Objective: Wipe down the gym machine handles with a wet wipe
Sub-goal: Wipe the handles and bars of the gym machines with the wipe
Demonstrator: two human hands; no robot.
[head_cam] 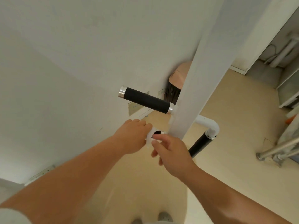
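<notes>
A black foam handle with a silver end cap sticks out to the left from the white machine post. A second black handle hangs below a white elbow pipe on the post's right. A white wet wipe is wrapped around a third black handle, which shows only as a small dark patch just left of the post. My left hand grips the wipe over that handle. My right hand pinches the wipe's right edge with thumb and forefinger.
A white wall runs close on the left. A pink bin with a dark liner stands behind the post. Metal tubes of another frame lie at the right. The beige floor and my shoes show below.
</notes>
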